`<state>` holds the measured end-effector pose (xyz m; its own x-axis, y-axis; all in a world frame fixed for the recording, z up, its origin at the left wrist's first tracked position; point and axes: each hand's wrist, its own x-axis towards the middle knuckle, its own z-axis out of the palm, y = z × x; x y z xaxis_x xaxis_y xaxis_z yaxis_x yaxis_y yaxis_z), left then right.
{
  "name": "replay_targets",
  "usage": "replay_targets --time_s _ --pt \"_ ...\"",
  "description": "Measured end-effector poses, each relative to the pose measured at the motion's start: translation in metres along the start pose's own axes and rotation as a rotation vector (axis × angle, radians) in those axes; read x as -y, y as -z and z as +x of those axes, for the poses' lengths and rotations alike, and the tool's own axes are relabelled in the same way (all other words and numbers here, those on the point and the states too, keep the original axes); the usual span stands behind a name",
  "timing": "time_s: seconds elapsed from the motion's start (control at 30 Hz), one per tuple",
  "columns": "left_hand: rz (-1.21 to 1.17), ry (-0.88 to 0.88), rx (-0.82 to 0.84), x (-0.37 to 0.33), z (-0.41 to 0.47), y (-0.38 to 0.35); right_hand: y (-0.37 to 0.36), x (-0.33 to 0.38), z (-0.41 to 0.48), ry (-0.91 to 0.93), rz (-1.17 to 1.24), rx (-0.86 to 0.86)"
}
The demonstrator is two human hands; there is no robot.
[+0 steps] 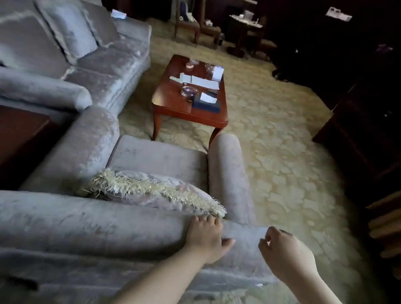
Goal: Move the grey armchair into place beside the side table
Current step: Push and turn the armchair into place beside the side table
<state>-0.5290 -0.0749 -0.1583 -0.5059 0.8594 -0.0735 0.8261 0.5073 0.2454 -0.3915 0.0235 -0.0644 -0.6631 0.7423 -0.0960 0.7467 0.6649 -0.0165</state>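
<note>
The grey armchair stands just in front of me, seen from behind its rolled backrest, with a fringed cushion leaning on the seat. My left hand lies on top of the backrest near its right end, fingers curled over the far edge, thumb out to the right. My right hand hovers just past the backrest's right corner, fingers loosely curled, holding nothing. The dark wooden side table sits at the left, right beside the armchair's left arm.
A grey sofa runs along the left, touching distance from the armchair's left arm. A red-brown coffee table with papers and glassware stands ahead of the seat. Dark wooden furniture lines the right. Patterned carpet lies open between.
</note>
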Motion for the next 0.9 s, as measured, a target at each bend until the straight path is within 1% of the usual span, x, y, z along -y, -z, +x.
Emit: replay_targets --time_s 0.13,0.27,0.43,0.57,0.67,0.7,0.77,0.87,0.9 --pt "0.098 -0.018 0.001 0.000 0.003 -0.008 -0.011 0.003 0.043 0.204 0.033 0.060" --pt "0.127 -0.023 -0.014 0.003 0.007 -0.015 -0.020 0.021 0.089 0.378 0.070 0.104" --pt "0.124 0.027 0.031 -0.001 0.007 -0.011 -0.025 0.024 0.118 0.602 0.084 0.153" --pt "0.097 0.065 0.081 -0.002 0.009 -0.007 -0.016 0.018 0.145 0.701 0.075 0.168" --pt "0.114 0.209 0.062 -0.003 0.010 -0.006 -0.010 0.015 0.166 0.759 0.085 0.171" --pt "0.151 0.274 0.025 -0.004 0.011 -0.006 -0.008 0.014 0.172 0.778 0.082 0.169" --pt "0.210 0.447 -0.056 -0.007 0.014 -0.007 -0.007 0.008 0.183 0.824 0.081 0.163" --pt "0.203 0.694 -0.076 -0.013 0.016 -0.011 -0.009 -0.011 0.200 0.928 0.066 0.153" --pt "0.211 0.758 -0.117 -0.018 0.018 -0.011 -0.009 -0.019 0.207 0.962 0.056 0.147"
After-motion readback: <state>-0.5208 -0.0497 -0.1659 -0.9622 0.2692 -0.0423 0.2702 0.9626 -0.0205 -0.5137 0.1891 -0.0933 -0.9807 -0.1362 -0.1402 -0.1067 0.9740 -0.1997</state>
